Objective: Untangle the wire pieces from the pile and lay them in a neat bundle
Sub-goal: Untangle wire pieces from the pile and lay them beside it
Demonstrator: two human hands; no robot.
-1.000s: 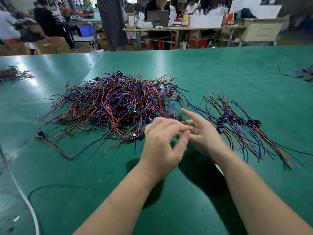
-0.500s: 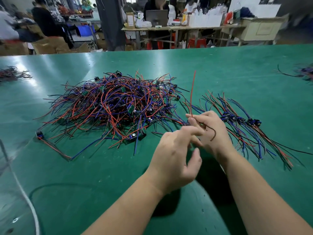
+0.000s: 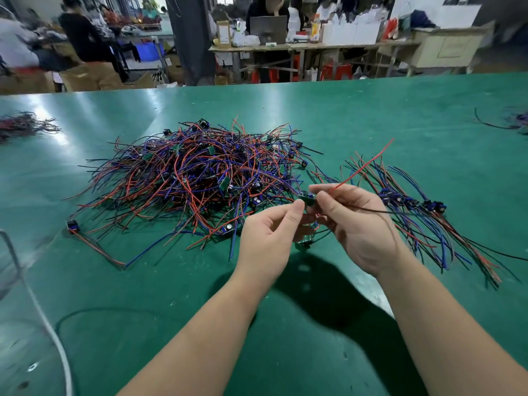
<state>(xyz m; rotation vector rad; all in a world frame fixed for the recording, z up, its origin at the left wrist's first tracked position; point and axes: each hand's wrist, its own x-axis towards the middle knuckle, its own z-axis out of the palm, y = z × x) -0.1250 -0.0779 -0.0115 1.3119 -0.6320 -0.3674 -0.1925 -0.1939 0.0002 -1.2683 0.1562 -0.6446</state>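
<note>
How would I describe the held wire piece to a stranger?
On the green table, between the big tangled red-and-blue wire pile and the neat bundle, the left hand and right hand hold a small green board. Only its red wire sticks upward.

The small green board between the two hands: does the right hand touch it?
Touching. The head view shows the right hand pinching the small green board in its fingers, with no gap; its red wire rises from there.
</note>
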